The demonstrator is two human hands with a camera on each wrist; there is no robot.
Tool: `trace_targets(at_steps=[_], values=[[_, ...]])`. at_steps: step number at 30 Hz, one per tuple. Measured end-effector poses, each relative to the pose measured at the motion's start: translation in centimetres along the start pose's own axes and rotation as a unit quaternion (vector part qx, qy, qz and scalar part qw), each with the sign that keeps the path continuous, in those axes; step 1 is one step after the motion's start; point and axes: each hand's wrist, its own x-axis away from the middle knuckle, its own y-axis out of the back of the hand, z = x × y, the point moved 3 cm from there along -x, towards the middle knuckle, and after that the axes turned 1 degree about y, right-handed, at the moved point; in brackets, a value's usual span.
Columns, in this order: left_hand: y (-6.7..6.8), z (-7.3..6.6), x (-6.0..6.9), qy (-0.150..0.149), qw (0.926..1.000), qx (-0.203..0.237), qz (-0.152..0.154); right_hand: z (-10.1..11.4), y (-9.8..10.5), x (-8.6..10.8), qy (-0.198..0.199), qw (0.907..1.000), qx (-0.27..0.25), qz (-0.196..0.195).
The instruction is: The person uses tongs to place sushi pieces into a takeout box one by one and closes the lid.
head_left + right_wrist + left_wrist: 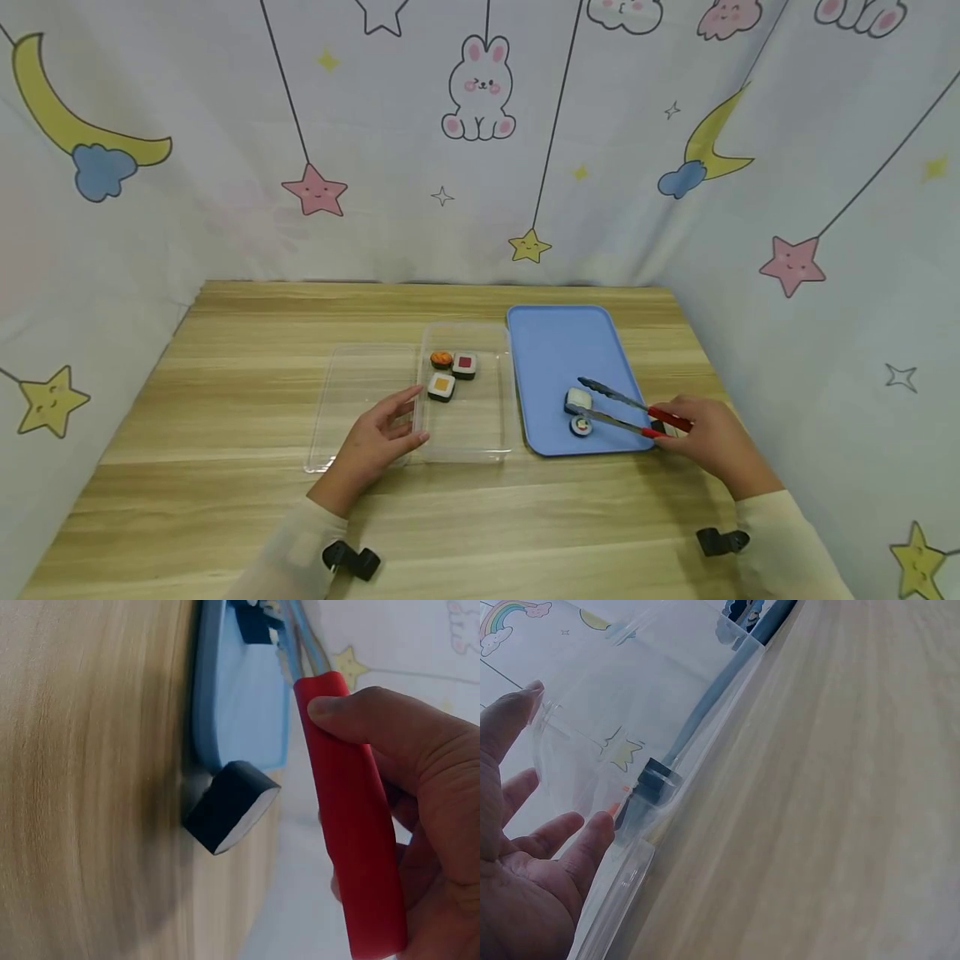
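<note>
My right hand (708, 437) holds a pair of metal tongs (615, 422) by their red handles. The tongs' spread arms reach over the blue tray (562, 346), with tips around a white-topped sushi piece (578, 397); contact cannot be told. A small round sushi roll (581, 426) lies just in front. Beneath the right hand, another dark-sided sushi piece (232, 806) leans at the tray's edge. My left hand (378, 442) rests at the left wall of a clear plastic box (468, 429), fingers spread. Inside are an orange-topped piece (441, 359), a red-centred piece (464, 365) and a yellow-centred piece (441, 386).
A clear plastic lid (367, 375) lies on the wooden table (247, 375), left of the box and partly behind the left hand. The tray stands close against the box's right side. Patterned white curtains (390, 233) hang behind the table and along both sides.
</note>
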Motion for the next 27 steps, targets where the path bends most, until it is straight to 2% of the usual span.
trace_targets(at_steps=[7,19,27], values=[[0.05,0.07,-0.03,0.010,0.9999,-0.001,-0.005,-0.34,-0.32,-0.02,0.001,0.9999,-0.008,0.009],[0.00,0.22,0.03,0.018,0.9998,0.004,-0.004,-0.52,-0.48,-0.14,0.006,0.9999,0.000,-0.015],[0.02,0.12,0.00,0.016,0.9998,0.007,-0.002,-0.24,0.10,-0.48,0.010,0.9995,-0.006,-0.031]])
